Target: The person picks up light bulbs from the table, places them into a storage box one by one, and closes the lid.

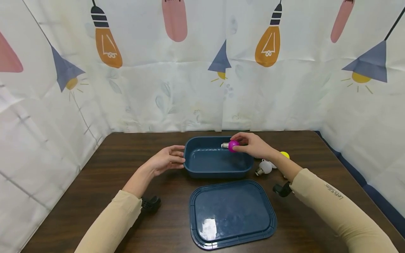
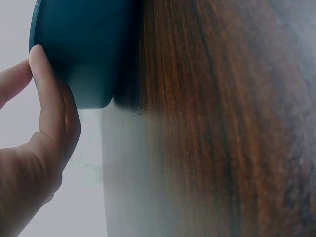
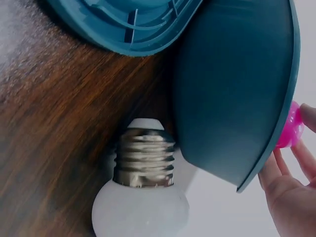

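Note:
In the head view my right hand (image 1: 253, 144) pinches a magenta light bulb (image 1: 233, 146) by its round globe, over the right part of a dark blue tub (image 1: 218, 174). The bulb's silver screw base points left. From the right wrist view, the magenta bulb (image 3: 291, 127) shows partly above the tub's rim, the rest hidden behind the wall. My left hand (image 1: 167, 160) rests its fingertips on the tub's left end. In the left wrist view, that hand's fingers (image 2: 47, 89) lie against the outer wall of the tub (image 2: 81, 54), near the rim.
A dark blue lid (image 1: 232, 211) lies on the brown table in front of the tub. Right of the tub sits a white bulb (image 1: 267, 166), with a yellow bulb (image 1: 285, 154) partly hidden behind my right forearm. A printed curtain (image 1: 196, 95) hangs beyond the table.

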Motion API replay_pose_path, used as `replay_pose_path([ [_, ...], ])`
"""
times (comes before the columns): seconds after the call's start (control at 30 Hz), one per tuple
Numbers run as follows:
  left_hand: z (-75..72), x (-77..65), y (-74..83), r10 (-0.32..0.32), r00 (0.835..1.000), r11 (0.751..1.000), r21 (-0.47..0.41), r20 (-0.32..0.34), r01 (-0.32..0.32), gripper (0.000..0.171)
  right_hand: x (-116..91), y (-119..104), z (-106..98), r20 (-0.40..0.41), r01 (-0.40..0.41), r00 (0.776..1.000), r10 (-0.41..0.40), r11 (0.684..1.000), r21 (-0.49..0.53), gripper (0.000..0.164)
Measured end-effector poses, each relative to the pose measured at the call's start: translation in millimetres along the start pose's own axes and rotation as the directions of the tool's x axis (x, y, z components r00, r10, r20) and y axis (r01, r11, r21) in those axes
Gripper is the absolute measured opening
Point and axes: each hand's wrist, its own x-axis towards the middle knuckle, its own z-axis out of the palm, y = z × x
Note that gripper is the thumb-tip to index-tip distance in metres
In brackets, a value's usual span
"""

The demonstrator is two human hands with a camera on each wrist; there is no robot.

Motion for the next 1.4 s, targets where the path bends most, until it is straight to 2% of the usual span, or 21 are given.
replay_pose_path([
  [0.2,1.5,-2.0,1.8,0.006,1.0,1.0,-0.004,-0.001,-0.007,0.067,2.7,-2.3,4.3,0.015,0.029,0.999,-0.029,1.0,-0.008,0.036],
  [0.4,2.1,-1.9,2.9,-0.007,1.0,1.0,-0.011,-0.001,0.007,0.067,4.2,-2.4,9.6,0.037,0.018,0.999,-0.018,1.0,0.008,0.036],
  [0.53,2.1,0.0,4.6,-0.005,1.0,1.0,-0.004,-0.006,0.005,0.067,6.1,-3.6,12.0,0.022,0.014,1.0,-0.015,1.0,0.012,0.035],
  [0.73,1.0,-0.4,0.7,-0.021,1.0,1.0,0.001,-0.012,0.021,0.069,7.0,-3.0,18.8,0.046,0.029,0.999,-0.03,0.999,0.025,0.037],
  [1.07,-0.1,-1.1,1.6,-0.005,1.0,1.0,0.003,-0.004,0.005,0.068,10.7,-9.5,24.0,0.06,0.032,0.998,-0.031,0.999,-0.009,0.035],
  [1.4,0.9,-1.2,1.5,-0.015,1.0,1.0,-0.01,-0.003,0.015,0.069,18.3,-8.5,33.2,0.08,0.026,0.996,-0.025,1.0,-0.014,0.035],
])
